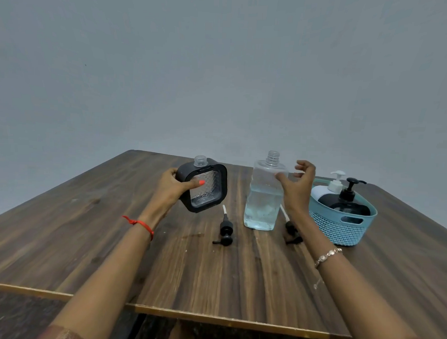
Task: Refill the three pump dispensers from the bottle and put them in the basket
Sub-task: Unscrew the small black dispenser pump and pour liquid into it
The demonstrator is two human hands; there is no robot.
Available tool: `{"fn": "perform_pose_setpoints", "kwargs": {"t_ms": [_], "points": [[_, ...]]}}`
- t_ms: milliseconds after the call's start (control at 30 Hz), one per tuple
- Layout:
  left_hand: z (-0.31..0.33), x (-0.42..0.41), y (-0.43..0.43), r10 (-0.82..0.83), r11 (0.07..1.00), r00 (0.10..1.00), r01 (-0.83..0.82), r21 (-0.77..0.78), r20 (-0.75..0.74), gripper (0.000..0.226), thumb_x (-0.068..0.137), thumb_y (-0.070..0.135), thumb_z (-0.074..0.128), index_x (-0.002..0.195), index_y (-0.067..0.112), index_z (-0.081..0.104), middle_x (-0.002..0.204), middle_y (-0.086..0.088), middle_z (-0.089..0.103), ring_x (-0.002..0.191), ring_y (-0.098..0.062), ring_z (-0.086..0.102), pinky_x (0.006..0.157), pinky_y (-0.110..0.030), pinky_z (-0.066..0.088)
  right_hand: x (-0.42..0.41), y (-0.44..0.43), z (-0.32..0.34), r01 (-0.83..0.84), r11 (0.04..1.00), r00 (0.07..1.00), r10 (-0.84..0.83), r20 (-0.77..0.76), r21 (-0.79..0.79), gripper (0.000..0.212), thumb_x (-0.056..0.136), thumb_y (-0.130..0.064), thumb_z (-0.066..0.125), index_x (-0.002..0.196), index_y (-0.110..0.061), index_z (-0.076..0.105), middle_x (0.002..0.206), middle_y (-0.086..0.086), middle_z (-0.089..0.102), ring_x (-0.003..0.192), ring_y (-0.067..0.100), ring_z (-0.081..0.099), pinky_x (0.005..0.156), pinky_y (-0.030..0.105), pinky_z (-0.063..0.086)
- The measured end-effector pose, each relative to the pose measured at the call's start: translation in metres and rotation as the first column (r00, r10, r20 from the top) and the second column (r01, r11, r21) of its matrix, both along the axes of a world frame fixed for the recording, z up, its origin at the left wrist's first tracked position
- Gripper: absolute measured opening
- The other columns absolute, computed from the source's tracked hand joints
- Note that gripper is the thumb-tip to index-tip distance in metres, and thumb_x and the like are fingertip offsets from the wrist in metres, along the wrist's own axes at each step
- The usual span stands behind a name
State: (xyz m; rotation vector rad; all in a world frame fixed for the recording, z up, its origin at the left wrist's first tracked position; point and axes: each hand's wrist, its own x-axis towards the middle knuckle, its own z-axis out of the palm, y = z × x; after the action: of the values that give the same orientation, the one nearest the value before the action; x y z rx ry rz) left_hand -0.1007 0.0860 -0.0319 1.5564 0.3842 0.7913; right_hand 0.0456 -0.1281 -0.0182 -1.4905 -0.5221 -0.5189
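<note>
Left hand (172, 185) gripped dispenser (204, 186), thumb across pane. Dispenser tilted, clear of table (88, 228), neck uncapped. Right hand (299, 187) had fingers spread at shoulder of upright bottle (263, 196), not closed. Recommended: grip bottle mid-body, level dispenser neck, pour slowly. Two capped dispensers (347, 196) stood in basket (347, 229).

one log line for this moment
left hand: holds uncapped dispenser | right hand: open beside bottle | basket: two dispensers | table: two pumps

Your left hand (172, 186) is raised on an outstretched forearm, thumb and fingers curled round the dispenser (209, 194). Your right hand (299, 187) is lifted too, its fingers (306, 166) loosely spread, gripping nothing.
</note>
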Motion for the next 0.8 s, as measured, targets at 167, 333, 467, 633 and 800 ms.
{"fn": "perform_pose_setpoints", "kwargs": {"t_ms": [167, 333, 467, 633, 800], "points": [[0.001, 0.011, -0.002, 0.046, 0.996, 0.999, -0.046, 0.07, 0.002, 0.046, 0.062, 0.008, 0.084, 0.097, 0.01, 0.054, 0.087, 0.0, 0.064, 0.078, -0.013, 0.062, 0.073, -0.028, 0.052, 0.033, -0.007, -0.004, -0.518, 0.855, 0.778, 0.474, -0.412, 0.007, 0.074, 0.053, -0.022, 0.082, 0.121, -0.007, 0.056, 0.113, 0.013, 0.066, 0.103, 0.032, 0.063, 0.094, 0.047, 0.05], [-0.002, 0.02, -0.004, 0.084, 0.987, 0.996, -0.082, 0.14, -0.009, 0.041, 0.059, 0.013, 0.087, 0.092, 0.017, 0.063, 0.089, -0.001, 0.07, 0.085, -0.018, 0.067, 0.081, -0.035, 0.055, 0.03, -0.003, -0.008, -0.581, 0.809, 0.755, 0.499, -0.425, -0.083, 0.059, 0.056, -0.017, 0.086, 0.11, -0.01, 0.063, 0.103, 0.01, 0.071, 0.098, 0.028, 0.067, 0.084, 0.039, 0.055], [-0.006, 0.028, -0.009, 0.114, 0.98, 0.993, -0.108, 0.167, -0.023, 0.04, 0.056, 0.018, 0.088, 0.086, 0.024, 0.063, 0.087, 0.001, 0.07, 0.085, -0.018, 0.068, 0.079, -0.037, 0.056, 0.025, -0.001, -0.012, -0.445, 0.885, 0.851, 0.368, -0.374, -0.141, 0.047, 0.055, -0.022, 0.088, 0.097, -0.021, 0.066, 0.092, -0.002, 0.073, 0.091, 0.019, 0.069, 0.079, 0.035, 0.056], [-0.002, 0.033, -0.028, 0.163, 0.966, 0.987, -0.161, 0.204, 0.01, 0.045, 0.061, 0.012, 0.085, 0.101, 0.012, 0.065, 0.088, 0.0, 0.067, 0.077, -0.011, 0.063, 0.065, -0.016, 0.048, 0.009, 0.005, -0.01, -0.209, 0.951, 0.951, 0.143, -0.275, -0.229, 0.058, 0.043, -0.04, 0.09, 0.093, -0.027, 0.062, 0.092, -0.01, 0.069, 0.084, 0.009, 0.066, 0.072, 0.023, 0.056], [0.003, 0.03, -0.039, 0.236, 0.929, 0.972, -0.233, 0.287, 0.025, 0.047, 0.062, 0.016, 0.084, 0.105, 0.01, 0.067, 0.091, -0.002, 0.069, 0.084, -0.016, 0.065, 0.074, -0.028, 0.053, -0.011, 0.012, 0.015, -0.094, 0.945, 0.993, 0.067, -0.097, -0.314, 0.052, 0.06, -0.016, 0.084, 0.104, -0.016, 0.054, 0.096, -0.007, 0.058, 0.083, 0.009, 0.054, 0.053, 0.004, 0.037]]}}
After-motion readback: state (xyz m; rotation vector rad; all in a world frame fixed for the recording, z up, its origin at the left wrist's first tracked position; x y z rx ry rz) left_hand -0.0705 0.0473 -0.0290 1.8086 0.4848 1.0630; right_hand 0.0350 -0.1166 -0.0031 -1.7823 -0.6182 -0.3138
